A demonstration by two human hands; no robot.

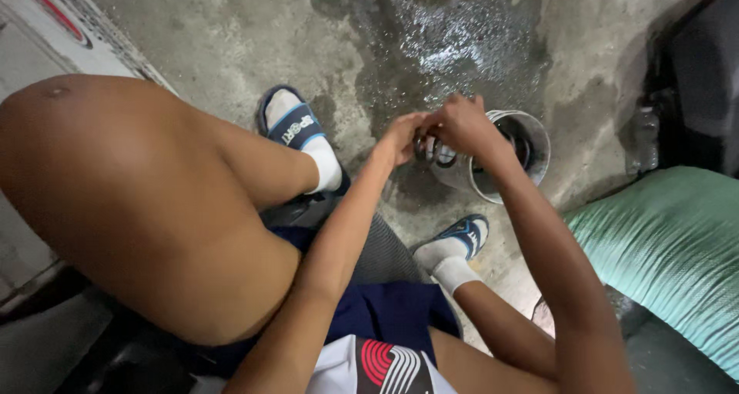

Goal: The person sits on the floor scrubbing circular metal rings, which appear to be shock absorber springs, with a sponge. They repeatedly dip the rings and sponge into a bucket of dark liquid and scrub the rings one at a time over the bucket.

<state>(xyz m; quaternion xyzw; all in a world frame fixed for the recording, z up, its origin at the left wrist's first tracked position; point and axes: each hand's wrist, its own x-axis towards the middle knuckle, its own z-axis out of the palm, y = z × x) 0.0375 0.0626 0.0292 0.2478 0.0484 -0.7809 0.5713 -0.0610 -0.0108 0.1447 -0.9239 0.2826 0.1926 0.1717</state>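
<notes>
Metal bucket (531,144), small and shiny, sits on the wet concrete floor (231,40) at centre-right, just beyond my two hands. Left hand (402,136) and right hand (462,120) meet right at the bucket's near-left rim, fingers curled round a small dark ring-shaped part (431,149); both are clenched on it, though I can't tell exactly what the part is. Dark contents show inside the bucket, too dim to name. Wet patch (446,32) spreads on the concrete far of the hands. Left foot in a white sock and blue slide sandal (296,124) is left of the hands; right foot in a matching sandal (466,236) sits near, just below the bucket. Green woven sack (670,248) lies at right. Clear plastic bottle (645,140) stands right of the bucket, well apart.
</notes>
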